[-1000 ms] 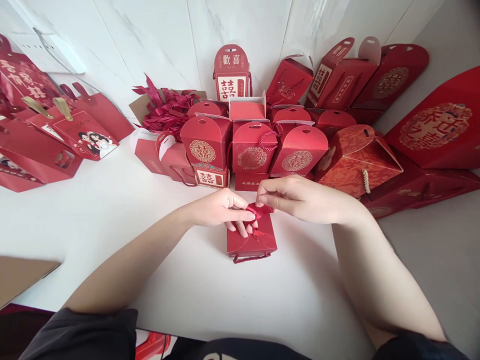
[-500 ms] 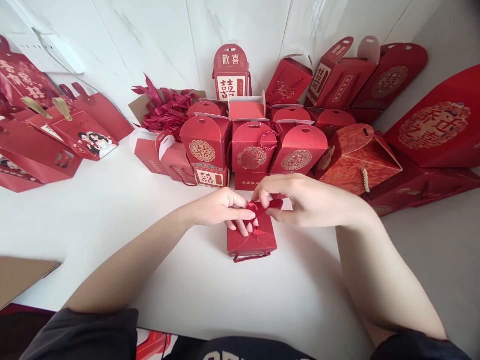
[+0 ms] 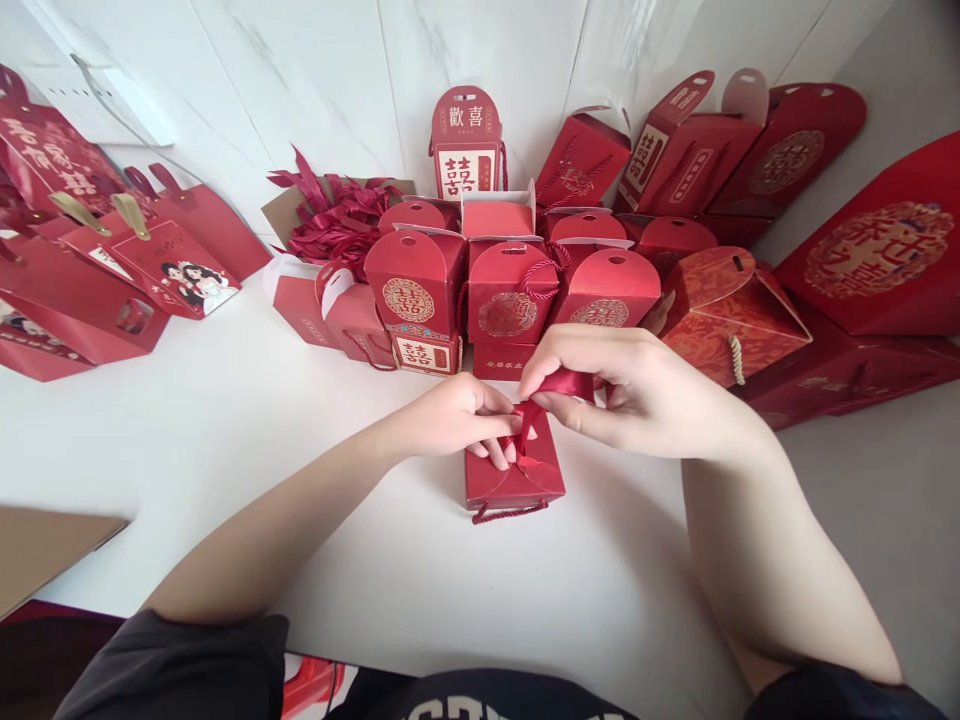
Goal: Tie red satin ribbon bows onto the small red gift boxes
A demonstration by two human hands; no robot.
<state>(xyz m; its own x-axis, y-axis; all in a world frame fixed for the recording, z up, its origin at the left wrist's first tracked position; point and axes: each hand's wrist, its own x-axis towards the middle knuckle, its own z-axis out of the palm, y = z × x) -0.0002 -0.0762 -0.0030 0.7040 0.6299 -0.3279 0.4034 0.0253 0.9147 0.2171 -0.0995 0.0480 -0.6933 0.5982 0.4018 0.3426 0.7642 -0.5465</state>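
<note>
A small red gift box (image 3: pixel 517 484) with a twisted cord handle along its near side stands on the white table. Dark red satin ribbon (image 3: pixel 568 383) rises from the top of the box. My left hand (image 3: pixel 466 420) pinches the ribbon low, just over the lid, its lower fingers close to the box top. Higher and to the right, my right hand (image 3: pixel 611 385) grips the ribbon between thumb and fingers. Part of the ribbon is hidden behind the fingers, and the box's far edge is partly covered.
Stacked red gift boxes (image 3: pixel 499 300) line the wall behind. A carton of loose ribbons (image 3: pixel 337 220) stands at the back left. Red gift bags (image 3: pixel 180 270) fill the far left, and an orange-red patterned box (image 3: pixel 720 310) is at right. A cardboard piece (image 3: pixel 52 545) lies front left.
My right hand has risen and moved slightly right, drawing the ribbon up from the box. My left hand keeps its pinch near the lid.
</note>
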